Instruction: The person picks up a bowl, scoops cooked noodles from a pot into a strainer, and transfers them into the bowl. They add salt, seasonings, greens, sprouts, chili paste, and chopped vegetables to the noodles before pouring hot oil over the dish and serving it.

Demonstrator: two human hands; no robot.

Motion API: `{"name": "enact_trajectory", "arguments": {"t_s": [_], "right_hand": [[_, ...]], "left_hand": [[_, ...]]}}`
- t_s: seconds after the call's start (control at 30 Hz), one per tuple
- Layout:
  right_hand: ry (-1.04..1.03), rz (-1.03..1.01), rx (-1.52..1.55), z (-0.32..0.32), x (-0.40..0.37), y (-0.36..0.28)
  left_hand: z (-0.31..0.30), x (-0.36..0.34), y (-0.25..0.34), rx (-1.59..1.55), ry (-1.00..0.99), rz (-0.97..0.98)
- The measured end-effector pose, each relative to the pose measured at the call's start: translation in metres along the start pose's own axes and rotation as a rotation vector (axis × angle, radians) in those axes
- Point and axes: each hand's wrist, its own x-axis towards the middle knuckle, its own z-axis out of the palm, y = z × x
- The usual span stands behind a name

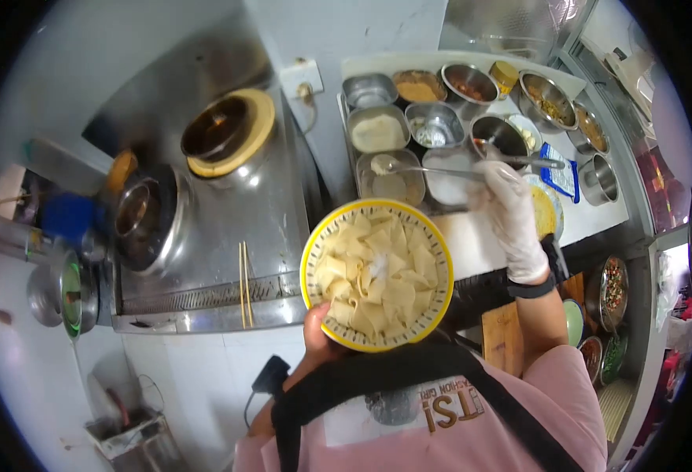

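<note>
My left hand (315,334) holds a yellow-rimmed bowl (310,271) by its lower left edge, thumb on the rim. Wide, flat pale noodles (397,299) fill the bowl, with a small white heap (377,267) in their middle. Gloved in thin clear plastic, my right hand (511,220) is closed on the handle of a metal spoon (432,170). The spoon's head, with pale stuff on it, is over a square steel tin (391,187) beyond the bowl.
Steel tins and round bowls (469,83) of seasonings cover the counter ahead and right. A blue packet (560,171) lies there. At left, a steel stove top (220,228) bears a dark pot (216,130) and chopsticks (245,283). More food bowls (613,283) stand at right.
</note>
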Motion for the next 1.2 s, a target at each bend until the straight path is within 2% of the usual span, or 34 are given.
{"name": "enact_trajectory", "arguments": {"t_s": [0.03, 0.07, 0.13, 0.27, 0.33, 0.4, 0.47, 0.5, 0.53, 0.57, 0.6, 0.63, 0.67, 0.73, 0.77, 0.83, 0.9, 1.0, 1.07, 1.13, 1.2], "right_hand": [[0.009, -0.141, -0.376, -0.002, -0.017, -0.007], [0.095, -0.155, -0.501, 0.0, -0.028, -0.011], [0.226, -0.157, -0.575, -0.011, -0.039, -0.005], [0.355, -0.074, -0.36, -0.045, -0.044, 0.018], [0.357, 0.076, -0.196, -0.045, -0.04, 0.034], [0.264, 0.201, -0.02, -0.054, -0.043, 0.045], [0.336, 0.287, -0.272, -0.053, -0.054, 0.019], [0.341, 0.222, -0.456, -0.065, -0.058, 0.01], [0.361, 0.199, -0.469, -0.077, -0.055, 0.001], [0.397, 0.123, -0.485, -0.091, -0.048, -0.005], [0.431, 0.051, -0.496, -0.103, -0.041, -0.01], [0.45, 0.1, -0.317, -0.114, -0.027, -0.014], [0.455, 0.084, -0.315, -0.122, -0.01, -0.017], [0.58, 0.169, -0.024, -0.136, 0.024, -0.019], [0.574, 0.157, -0.021, -0.147, 0.04, -0.014], [0.487, 0.283, -0.053, -0.165, 0.062, -0.006], [0.509, 0.273, -0.102, -0.164, 0.068, -0.002], [0.54, 0.267, -0.17, -0.169, 0.072, 0.007], [0.515, 0.236, -0.006, -0.172, 0.067, 0.015], [0.548, 0.257, -0.019, -0.167, 0.06, 0.015], [0.531, 0.084, -0.017, -0.162, 0.051, 0.009]], "left_hand": [[0.002, 0.0, 0.004, 0.063, 0.055, -0.038], [0.008, -0.003, 0.006, 0.184, 0.123, -0.04], [0.0, 0.001, 0.005, 0.134, 0.057, -0.045], [-0.003, 0.006, -0.001, 0.068, -0.005, 0.001], [-0.006, 0.006, -0.003, 0.059, -0.047, -0.017], [-0.005, 0.006, -0.003, 0.054, -0.11, -0.038], [0.001, 0.006, 0.0, 0.114, -0.123, -0.05], [0.0, 0.005, 0.004, 0.17, -0.098, -0.065], [0.002, 0.006, 0.005, 0.222, -0.067, -0.075], [0.01, 0.01, -0.002, 0.103, -0.233, 0.028], [0.019, 0.01, -0.003, 0.103, -0.249, 0.018], [0.03, 0.006, 0.001, 0.123, -0.228, 0.034], [0.039, 0.005, 0.004, 0.143, -0.204, 0.054], [0.05, 0.006, 0.008, 0.201, -0.187, 0.091], [0.054, 0.007, 0.009, 0.202, -0.167, 0.078], [0.061, 0.009, 0.009, 0.208, -0.154, 0.07], [0.067, 0.011, 0.007, 0.202, -0.096, 0.059], [0.072, 0.016, 0.001, 0.172, -0.133, 0.064], [0.077, 0.018, -0.002, 0.181, -0.129, 0.066], [0.079, 0.018, -0.003, 0.195, -0.128, 0.073], [0.079, 0.021, -0.006, 0.202, -0.121, 0.09]]}}
